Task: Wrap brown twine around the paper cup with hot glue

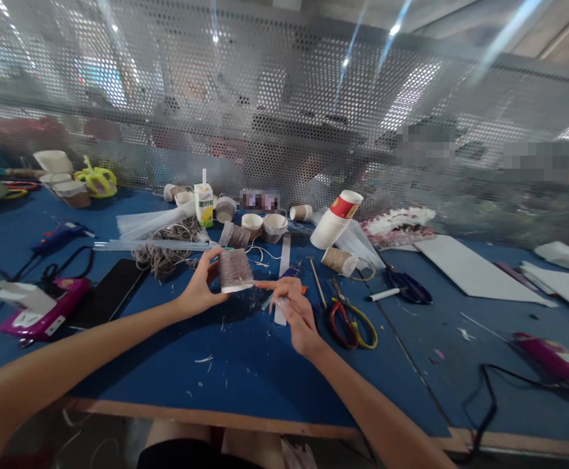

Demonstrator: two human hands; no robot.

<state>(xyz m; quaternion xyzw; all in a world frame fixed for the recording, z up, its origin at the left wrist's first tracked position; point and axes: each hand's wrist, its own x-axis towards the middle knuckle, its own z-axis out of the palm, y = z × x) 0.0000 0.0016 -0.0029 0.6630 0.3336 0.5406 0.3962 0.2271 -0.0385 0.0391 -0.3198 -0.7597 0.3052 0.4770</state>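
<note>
Hands [299,312] above blue table [167,371], left gripping twine-wrapped cup [235,268], right loosely curled, fingertip at cup

The table [167,365] has a matt blue top with a bare, wood-like front edge. Behind its far edge stands perforated grey metal mesh [176,98] with a dull sheen. The wound cup [235,268] looks rough and stringy; the stacked cups [330,229], smooth white paper; the phone [111,293], glossy black.

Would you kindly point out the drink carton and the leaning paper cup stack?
Drink carton [204,207]: head view, on its printed front.
Paper cup stack [330,229]: head view, on the white side wall.
</note>
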